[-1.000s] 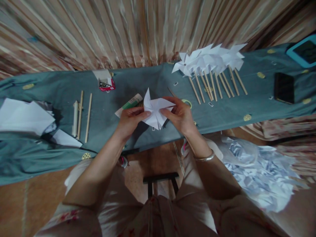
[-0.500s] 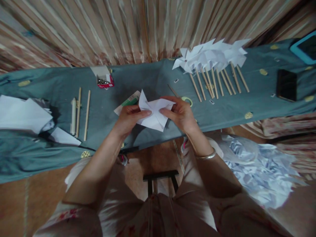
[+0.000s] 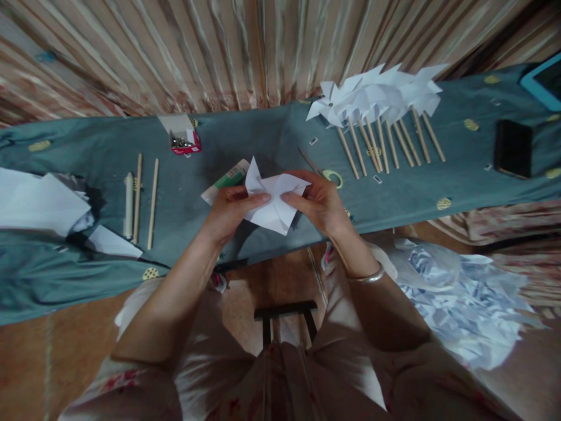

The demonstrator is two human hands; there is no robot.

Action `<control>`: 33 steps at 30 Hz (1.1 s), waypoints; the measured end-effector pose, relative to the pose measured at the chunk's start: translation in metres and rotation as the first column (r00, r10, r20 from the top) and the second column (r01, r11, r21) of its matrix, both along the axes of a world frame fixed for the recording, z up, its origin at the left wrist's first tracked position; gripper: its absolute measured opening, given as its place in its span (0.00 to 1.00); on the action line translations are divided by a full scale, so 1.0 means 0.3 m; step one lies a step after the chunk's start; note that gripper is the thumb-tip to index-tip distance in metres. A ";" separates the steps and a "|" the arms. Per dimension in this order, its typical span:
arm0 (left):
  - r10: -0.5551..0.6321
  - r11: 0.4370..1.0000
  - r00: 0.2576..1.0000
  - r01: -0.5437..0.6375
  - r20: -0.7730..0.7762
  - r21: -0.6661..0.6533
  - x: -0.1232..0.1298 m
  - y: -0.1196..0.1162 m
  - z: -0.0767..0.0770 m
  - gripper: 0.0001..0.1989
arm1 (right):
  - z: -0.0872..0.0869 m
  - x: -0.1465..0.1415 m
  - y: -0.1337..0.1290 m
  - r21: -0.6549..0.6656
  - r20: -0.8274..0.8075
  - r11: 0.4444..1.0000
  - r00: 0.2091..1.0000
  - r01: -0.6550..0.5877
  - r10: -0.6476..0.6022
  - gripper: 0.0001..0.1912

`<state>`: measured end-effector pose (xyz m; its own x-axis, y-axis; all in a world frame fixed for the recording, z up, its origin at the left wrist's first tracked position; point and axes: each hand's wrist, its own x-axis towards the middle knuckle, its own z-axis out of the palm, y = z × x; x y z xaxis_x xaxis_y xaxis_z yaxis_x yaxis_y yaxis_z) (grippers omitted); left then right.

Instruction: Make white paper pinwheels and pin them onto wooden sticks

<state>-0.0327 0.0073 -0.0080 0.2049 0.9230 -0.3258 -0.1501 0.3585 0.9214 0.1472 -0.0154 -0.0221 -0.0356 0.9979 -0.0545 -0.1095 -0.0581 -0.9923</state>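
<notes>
A white paper pinwheel shape (image 3: 274, 213) is held between both hands above the table's front edge, one pointed flap sticking up at its left. My left hand (image 3: 230, 211) pinches its left side, thumb pressing near the middle. On the right side my right hand (image 3: 319, 202) grips it the same way, thumb on top and fingers behind. Behind my left hand lies a green and white packet (image 3: 230, 180). Scissors with a yellow-green handle (image 3: 333, 178) lie just behind my right hand.
On the green cloth (image 3: 254, 131) stand an open red box of small metal pieces (image 3: 184, 142), sticks (image 3: 153, 204), a paper stack (image 3: 39, 202), several finished pinwheels (image 3: 377, 96) and a dark phone (image 3: 512, 149). A bag of crumpled paper (image 3: 464, 304) sits lower right.
Both thumbs have shifted very slightly on the paper. The view has moved a little; the hands still hold the paper in nearly the same place.
</notes>
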 end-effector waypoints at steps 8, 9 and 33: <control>0.043 0.999 0.998 -0.043 0.039 0.003 0.010 -0.003 -0.007 0.10 | -0.001 -0.009 -0.002 0.053 0.002 0.997 0.998 0.057 -0.057 0.25; 0.057 0.998 0.997 -0.057 0.044 0.003 0.011 -0.004 -0.006 0.10 | -0.001 -0.009 -0.001 0.075 -0.001 0.994 0.996 0.085 -0.085 0.26; 0.172 0.985 0.959 -0.161 0.225 -0.067 0.041 -0.008 -0.001 0.04 | 0.068 0.005 -0.093 0.444 0.586 0.885 0.792 -0.138 -0.170 0.05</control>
